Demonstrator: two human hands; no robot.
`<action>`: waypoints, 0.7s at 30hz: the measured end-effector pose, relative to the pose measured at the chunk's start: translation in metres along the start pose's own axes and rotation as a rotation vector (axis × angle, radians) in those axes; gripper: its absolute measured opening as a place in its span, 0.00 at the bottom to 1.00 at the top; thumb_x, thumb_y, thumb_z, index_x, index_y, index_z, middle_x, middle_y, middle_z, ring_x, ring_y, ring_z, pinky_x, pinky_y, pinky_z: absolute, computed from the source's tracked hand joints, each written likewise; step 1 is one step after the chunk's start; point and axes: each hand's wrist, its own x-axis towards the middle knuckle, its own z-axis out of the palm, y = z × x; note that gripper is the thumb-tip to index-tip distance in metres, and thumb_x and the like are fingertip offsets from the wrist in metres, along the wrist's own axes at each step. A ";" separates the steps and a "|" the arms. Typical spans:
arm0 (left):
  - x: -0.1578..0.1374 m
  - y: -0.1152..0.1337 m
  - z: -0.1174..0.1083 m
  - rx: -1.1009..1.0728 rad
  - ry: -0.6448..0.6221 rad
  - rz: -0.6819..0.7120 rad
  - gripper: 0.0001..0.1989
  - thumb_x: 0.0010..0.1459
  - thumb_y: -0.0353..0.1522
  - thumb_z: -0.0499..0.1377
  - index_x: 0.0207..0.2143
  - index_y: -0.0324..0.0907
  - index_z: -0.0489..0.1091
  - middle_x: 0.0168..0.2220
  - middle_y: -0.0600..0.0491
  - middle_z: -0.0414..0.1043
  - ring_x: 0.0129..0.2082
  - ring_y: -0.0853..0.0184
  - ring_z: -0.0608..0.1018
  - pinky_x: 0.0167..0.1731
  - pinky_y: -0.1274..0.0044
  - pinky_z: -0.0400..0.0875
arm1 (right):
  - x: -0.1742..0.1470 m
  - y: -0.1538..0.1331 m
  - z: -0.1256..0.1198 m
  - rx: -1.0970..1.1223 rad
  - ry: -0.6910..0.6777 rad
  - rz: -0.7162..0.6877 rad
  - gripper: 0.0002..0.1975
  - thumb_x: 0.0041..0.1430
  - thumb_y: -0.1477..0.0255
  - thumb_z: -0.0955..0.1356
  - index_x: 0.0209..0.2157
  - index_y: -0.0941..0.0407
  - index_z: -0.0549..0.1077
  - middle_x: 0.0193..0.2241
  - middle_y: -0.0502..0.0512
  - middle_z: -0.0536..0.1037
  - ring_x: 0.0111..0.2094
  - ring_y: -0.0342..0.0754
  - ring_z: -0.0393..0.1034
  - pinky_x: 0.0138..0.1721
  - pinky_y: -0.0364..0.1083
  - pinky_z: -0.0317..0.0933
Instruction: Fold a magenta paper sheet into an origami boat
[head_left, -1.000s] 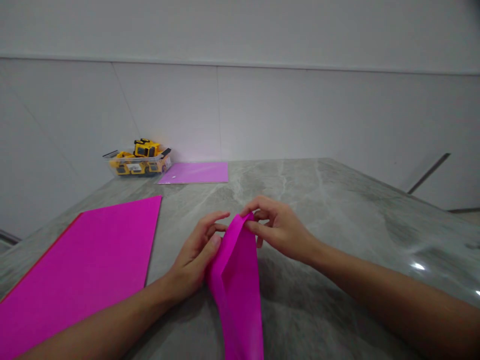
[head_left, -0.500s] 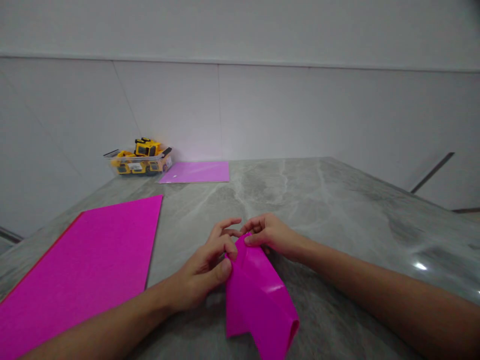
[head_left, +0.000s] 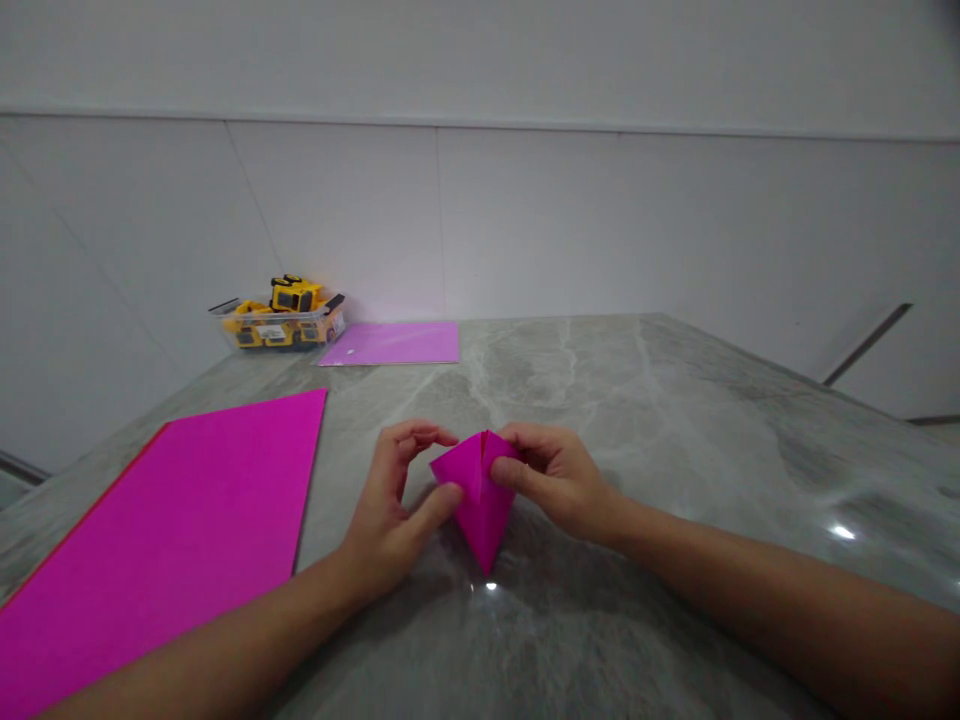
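A pink sheet of paper (head_left: 480, 515), folded into a kite shape with a point toward me, is between my hands just above the table. My right hand (head_left: 559, 475) grips its upper right side, thumb on the front and fingers mostly hidden behind. On the left side, the thumb of my left hand (head_left: 390, 505) presses the front of the paper. The other fingers of that hand arch round the upper left corner, their tips at the edge. A slit between two layers shows at the top of the paper.
Flat pink paper (head_left: 202, 510) with a red left edge lies at the left. Farther back is a lilac sheet (head_left: 397, 343), beside a clear plastic box (head_left: 281, 325) of yellow toy trucks (head_left: 295, 295). A wall rises behind the grey marbled table (head_left: 637, 400).
The paper has gone from a larger, loosely bent form to a compact kite shape with its point toward me. My left fingers have spread into an arch, and my right hand has closed farther down the side.
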 end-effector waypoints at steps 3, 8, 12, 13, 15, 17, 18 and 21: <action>-0.005 0.000 0.001 0.114 -0.065 0.215 0.25 0.53 0.29 0.66 0.52 0.48 0.62 0.50 0.49 0.65 0.52 0.60 0.69 0.53 0.68 0.63 | -0.001 -0.003 0.004 -0.057 0.014 0.035 0.15 0.59 0.60 0.68 0.29 0.59 0.72 0.21 0.49 0.69 0.23 0.41 0.60 0.24 0.41 0.54; -0.007 0.002 0.003 0.225 -0.097 0.354 0.21 0.56 0.23 0.61 0.50 0.47 0.64 0.50 0.48 0.69 0.50 0.62 0.73 0.50 0.70 0.69 | -0.002 -0.009 0.007 -0.170 0.043 -0.024 0.16 0.56 0.60 0.69 0.24 0.58 0.70 0.19 0.47 0.65 0.22 0.40 0.57 0.23 0.41 0.52; -0.009 0.001 0.003 0.265 -0.032 0.352 0.22 0.56 0.24 0.60 0.53 0.47 0.63 0.51 0.47 0.71 0.49 0.62 0.75 0.50 0.70 0.71 | -0.003 -0.011 0.008 -0.247 0.072 0.010 0.19 0.57 0.58 0.68 0.21 0.58 0.67 0.16 0.46 0.63 0.19 0.39 0.54 0.21 0.40 0.48; -0.010 0.001 0.002 0.282 -0.013 0.335 0.23 0.57 0.24 0.59 0.54 0.47 0.62 0.51 0.47 0.72 0.48 0.62 0.76 0.50 0.70 0.71 | -0.003 -0.012 0.008 -0.274 0.074 0.010 0.20 0.57 0.58 0.68 0.21 0.58 0.67 0.16 0.46 0.63 0.19 0.39 0.55 0.21 0.41 0.49; -0.009 0.002 0.001 0.328 0.011 0.308 0.26 0.57 0.25 0.59 0.57 0.46 0.61 0.50 0.47 0.73 0.48 0.62 0.77 0.50 0.70 0.72 | -0.003 -0.012 0.007 -0.333 0.076 -0.007 0.20 0.58 0.58 0.67 0.21 0.58 0.68 0.16 0.46 0.63 0.20 0.39 0.55 0.22 0.41 0.50; -0.008 0.005 0.001 0.371 -0.007 0.319 0.26 0.57 0.24 0.58 0.58 0.46 0.61 0.50 0.48 0.74 0.48 0.62 0.77 0.50 0.71 0.72 | -0.003 -0.013 0.006 -0.380 0.074 -0.019 0.19 0.58 0.59 0.67 0.20 0.58 0.68 0.17 0.46 0.64 0.20 0.39 0.56 0.23 0.41 0.50; -0.007 0.006 0.001 0.385 -0.030 0.340 0.26 0.57 0.24 0.57 0.58 0.46 0.61 0.50 0.48 0.74 0.48 0.62 0.77 0.50 0.71 0.73 | -0.003 -0.013 0.006 -0.395 0.073 -0.020 0.19 0.58 0.60 0.67 0.20 0.58 0.68 0.17 0.47 0.65 0.20 0.40 0.56 0.23 0.41 0.51; -0.005 0.009 0.002 0.429 -0.094 0.365 0.25 0.58 0.23 0.56 0.58 0.46 0.61 0.51 0.48 0.74 0.48 0.62 0.77 0.49 0.72 0.73 | -0.003 -0.016 0.007 -0.433 0.051 -0.035 0.18 0.59 0.62 0.66 0.21 0.58 0.68 0.17 0.46 0.65 0.20 0.39 0.57 0.23 0.41 0.51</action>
